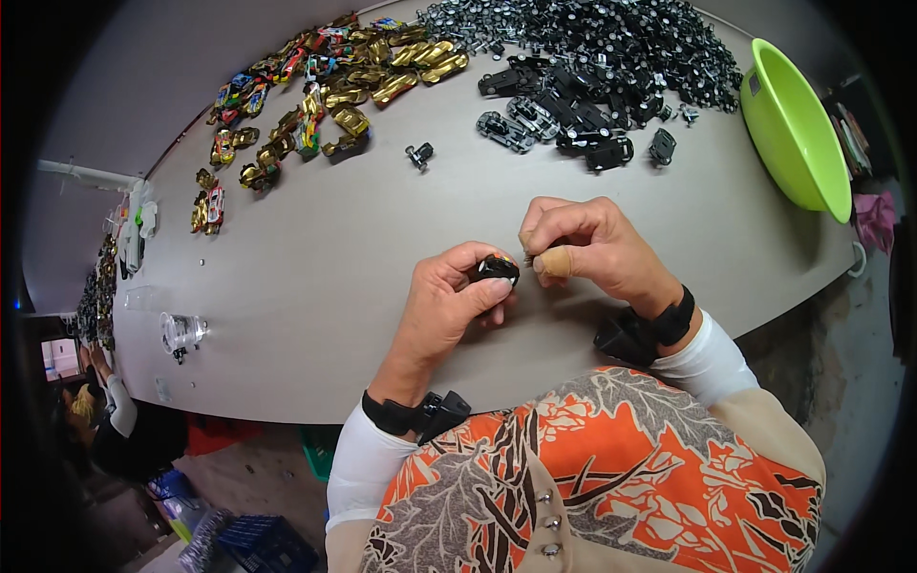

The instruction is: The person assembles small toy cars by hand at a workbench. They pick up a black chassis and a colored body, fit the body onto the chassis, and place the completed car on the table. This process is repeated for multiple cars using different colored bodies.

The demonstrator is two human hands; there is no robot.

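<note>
Between the thumb and fingers of my left hand is a small dark toy car, one end turned toward my right hand. My right hand is closed in a pinch close beside the car, a tan wrap around its thumb. Something small and thin shows at those fingertips, too little of it to name. On the table beyond my hands lies a single wheel-and-axle piece. Black car chassis are gathered farther off to the right.
Gold and coloured toy car bodies are heaped at the far left. Behind the chassis spreads a large pile of wheel parts. A green basin leans at the right edge. A clear plastic cup lies left, near another person's arm.
</note>
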